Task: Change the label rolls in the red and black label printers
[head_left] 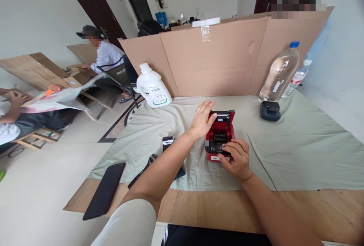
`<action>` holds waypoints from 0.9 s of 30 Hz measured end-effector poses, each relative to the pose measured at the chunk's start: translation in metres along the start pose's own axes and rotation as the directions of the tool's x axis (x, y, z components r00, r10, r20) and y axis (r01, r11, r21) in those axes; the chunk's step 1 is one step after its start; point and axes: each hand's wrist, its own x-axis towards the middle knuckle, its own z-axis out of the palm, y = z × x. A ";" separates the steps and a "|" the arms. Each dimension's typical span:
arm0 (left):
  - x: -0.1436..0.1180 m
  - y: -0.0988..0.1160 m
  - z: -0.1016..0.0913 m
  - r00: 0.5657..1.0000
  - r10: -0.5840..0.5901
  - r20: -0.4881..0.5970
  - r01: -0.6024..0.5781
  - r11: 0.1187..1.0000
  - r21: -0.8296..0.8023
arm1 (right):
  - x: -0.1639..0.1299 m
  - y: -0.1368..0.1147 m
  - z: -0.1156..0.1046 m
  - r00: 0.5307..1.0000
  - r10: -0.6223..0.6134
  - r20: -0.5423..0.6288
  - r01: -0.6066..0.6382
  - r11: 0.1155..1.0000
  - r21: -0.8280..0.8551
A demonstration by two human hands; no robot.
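Observation:
A small red and black label printer (pixel 218 158) stands on the cloth with its lid (pixel 231 117) raised and its inside showing. My left hand (pixel 203 119) is at the left side of that lid, fingers stretched out and thumb by the lid's edge. Over the printer's front right corner lies my right hand (pixel 237 157), its fingers bent onto the black front panel and its thumb against the front face. Left of the printer is a shiny black roll (pixel 168 141). Black strap-like material (pixel 144 168) lies partly hidden beneath my left forearm.
A dark phone (pixel 104 191) lies at the table's left front edge. White jug (pixel 155 88), large clear bottle (pixel 280 73), smaller bottle (pixel 297 79) and black box-like device (pixel 270 110) stand before a cardboard screen (pixel 210 64). People sit at the left; another is behind the screen.

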 end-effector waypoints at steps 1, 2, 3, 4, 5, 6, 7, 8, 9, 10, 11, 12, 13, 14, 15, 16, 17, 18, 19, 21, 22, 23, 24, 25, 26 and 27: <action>-0.003 -0.004 0.003 1.000 0.010 0.025 -0.011 1.000 0.019 | 0.000 0.000 0.000 1.000 -0.003 0.005 0.003 1.000 -0.007; -0.007 -0.006 0.006 0.999 0.016 0.049 -0.017 1.000 0.022 | -0.001 0.000 0.000 1.000 -0.003 0.014 0.003 1.000 -0.013; -0.013 -0.007 0.009 0.998 0.023 0.062 -0.025 1.000 0.017 | -0.001 0.000 0.000 1.000 -0.003 0.021 0.003 1.000 -0.016; -0.021 -0.006 0.011 0.998 0.035 0.058 -0.036 0.999 0.012 | -0.002 0.000 0.000 1.000 -0.004 0.025 0.004 1.000 -0.018; -0.030 -0.004 0.012 0.998 0.050 0.043 -0.051 0.999 0.010 | -0.002 0.000 0.000 1.000 -0.007 0.023 0.008 1.000 -0.020; -0.040 -0.001 0.013 0.997 0.067 0.027 -0.067 0.998 0.009 | -0.002 0.000 0.000 1.000 -0.013 0.019 0.013 1.000 -0.023; -0.051 0.002 0.013 0.996 0.085 0.020 -0.085 0.996 0.009 | -0.002 -0.001 0.000 1.000 -0.019 0.015 0.019 0.999 -0.025; -0.062 0.005 0.012 0.995 0.100 0.020 -0.101 0.995 0.009 | -0.002 -0.001 0.000 1.000 -0.022 0.014 0.022 0.999 -0.029; -0.072 0.008 0.013 0.993 0.113 0.023 -0.114 0.993 0.010 | -0.002 -0.001 0.000 1.000 -0.021 0.018 0.022 0.999 -0.032; -0.082 0.009 0.014 0.992 0.124 0.026 -0.124 0.992 0.010 | -0.002 -0.001 0.000 1.000 -0.018 0.025 0.018 0.999 -0.035; -0.090 0.009 0.015 0.991 0.130 0.026 -0.131 0.991 0.008 | -0.002 -0.001 0.000 0.999 -0.012 0.029 0.013 0.999 -0.036; -0.098 0.008 0.018 0.991 0.133 0.022 -0.133 0.991 0.006 | -0.002 0.000 0.001 1.000 -0.005 0.029 0.006 0.999 -0.036; -0.104 0.007 0.022 0.991 0.132 0.012 -0.132 0.991 0.003 | -0.002 0.000 0.001 1.000 0.005 0.024 -0.004 0.999 -0.036; -0.109 0.005 0.026 0.992 0.129 -0.007 -0.129 0.992 -0.004 | -0.002 0.001 0.002 1.000 0.017 0.014 -0.017 0.999 -0.035; -0.113 0.004 0.031 0.992 0.125 -0.033 -0.125 0.992 -0.017 | -0.002 0.001 0.002 0.999 0.032 0.004 -0.032 0.999 -0.031; -0.116 0.002 0.036 0.991 0.118 -0.068 -0.121 0.992 -0.036 | -0.001 0.002 0.003 0.999 0.046 -0.001 -0.046 0.999 -0.026; -0.119 0.001 0.041 0.988 0.111 -0.108 -0.118 0.991 -0.061 | -0.001 0.003 0.004 0.998 0.060 0.001 -0.060 0.998 -0.020; -0.120 0.000 0.045 0.984 0.103 -0.149 -0.117 0.989 -0.086 | -0.001 0.004 0.004 0.997 0.071 0.008 -0.071 0.997 -0.015; -0.121 -0.001 0.049 0.979 0.097 -0.180 -0.117 0.987 -0.106 | -0.001 0.005 0.005 0.997 0.080 0.019 -0.079 0.997 -0.012; -0.122 -0.001 0.053 0.974 0.090 -0.210 -0.117 0.986 -0.122 | -0.002 0.006 0.005 0.995 0.098 0.036 -0.097 0.995 -0.023; -0.122 -0.001 0.054 0.974 0.089 -0.210 -0.116 0.986 -0.118 | -0.002 0.007 0.005 0.993 0.108 0.039 -0.107 0.994 -0.033; -0.123 -0.001 0.054 0.975 0.087 -0.206 -0.111 0.988 -0.108 | -0.003 0.008 0.005 0.992 0.118 0.040 -0.116 0.992 -0.044; -0.122 -0.001 0.054 0.976 0.083 -0.202 -0.104 0.990 -0.094 | -0.004 0.009 0.005 0.991 0.126 0.042 -0.124 0.991 -0.055; -0.122 -0.001 0.053 0.976 0.076 -0.202 -0.094 0.993 -0.077 | -0.004 0.011 0.005 0.990 0.132 0.042 -0.129 0.989 -0.066; -0.122 -0.001 0.053 0.976 0.067 -0.205 -0.081 0.995 -0.059 | -0.004 0.012 0.005 0.990 0.132 0.042 -0.129 0.989 -0.079; -0.122 -0.002 0.053 0.976 0.058 -0.210 -0.068 0.997 -0.041 | -0.004 0.012 0.005 0.991 0.129 0.041 -0.125 0.988 -0.093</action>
